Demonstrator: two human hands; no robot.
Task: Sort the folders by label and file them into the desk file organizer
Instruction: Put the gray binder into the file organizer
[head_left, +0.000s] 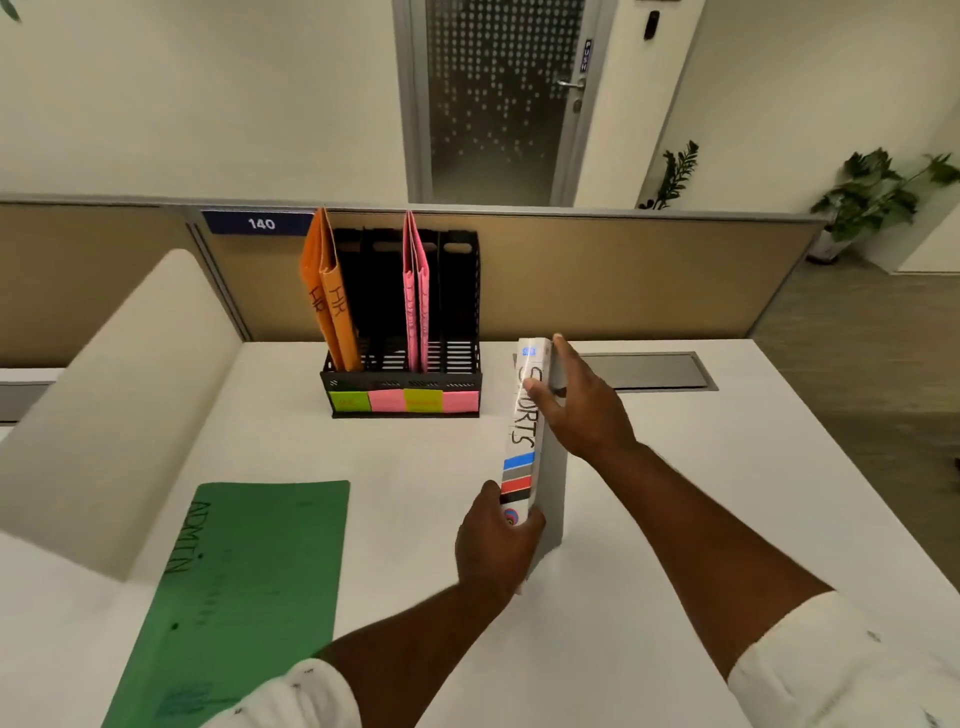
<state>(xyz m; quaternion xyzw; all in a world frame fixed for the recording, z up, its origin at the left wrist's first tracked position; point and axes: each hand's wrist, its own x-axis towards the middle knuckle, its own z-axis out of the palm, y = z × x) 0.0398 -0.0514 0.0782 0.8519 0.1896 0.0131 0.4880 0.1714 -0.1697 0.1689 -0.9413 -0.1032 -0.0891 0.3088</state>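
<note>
A white box file (525, 436) marked SPORTS on its spine stands on edge on the desk, right of the black file organizer (402, 384). My left hand (493, 545) grips its near lower end. My right hand (576, 400) holds its far upper part. Two orange folders (327, 296) marked HR stand in the organizer's leftmost slot, and two pink folders (416, 296) in the third slot. The second and fourth slots look dark. A green folder (244, 587) marked ADMIN lies flat at the near left.
Coloured sticky labels (402, 401) line the organizer's front. A white side divider (104, 405) rises at the left and a tan partition (623, 275) runs behind the desk. A grey cable hatch (649, 370) sits in the desk at the right.
</note>
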